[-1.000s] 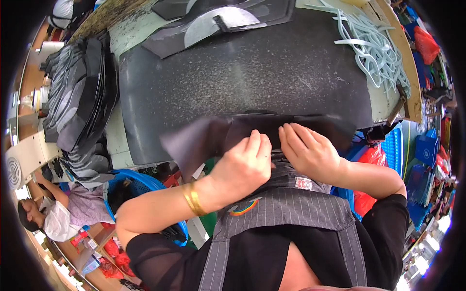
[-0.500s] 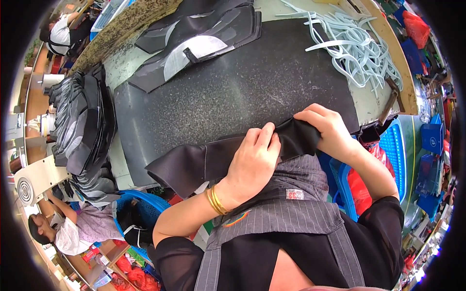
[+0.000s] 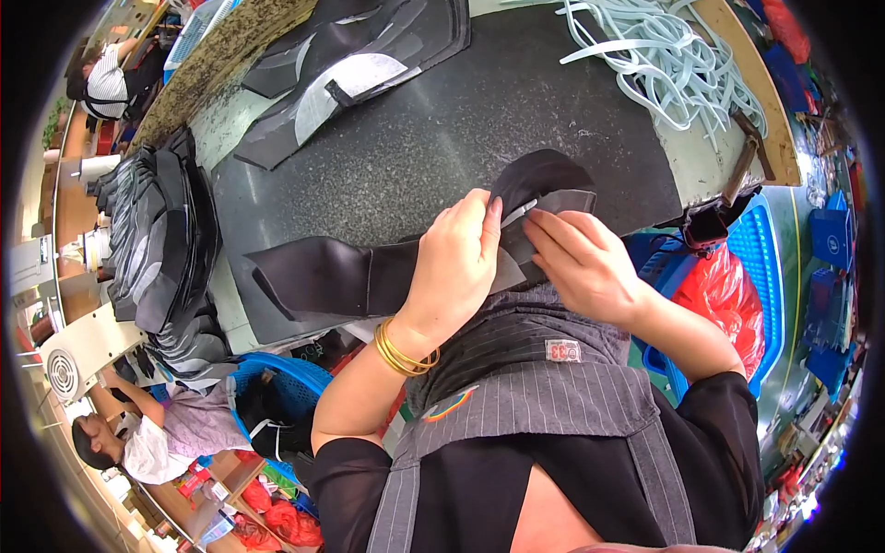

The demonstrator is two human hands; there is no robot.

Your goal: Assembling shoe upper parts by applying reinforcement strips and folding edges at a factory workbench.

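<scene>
A long, dark leather-like piece (image 3: 323, 276) with a stitched seam lies along the near edge of the black work mat (image 3: 277, 207). My left hand (image 3: 456, 253) is closed on its middle, thumb pressed against the material. Just to the right, my right hand (image 3: 581, 263) pinches the edge of the same piece, where the far end curls up and bends over. A narrow whitish strip shows in the fold between my two hands; I cannot tell whether it is a lining edge or a separate strip. My fingertips partly cover the fold.
Cut dark and grey pieces (image 3: 369, 69) lie at the mat's far left. Pale blue strips (image 3: 664, 64) are heaped far right, near a hammer-like tool (image 3: 742, 161). Stacked dark pieces (image 3: 157, 240) stand left. Blue baskets (image 3: 770, 286) flank the table; a co-worker (image 3: 175, 433) sits lower left.
The right end of the piece has been turned up and folded over. My right hand has moved in toward my left, and the whitish strip has come into sight.
</scene>
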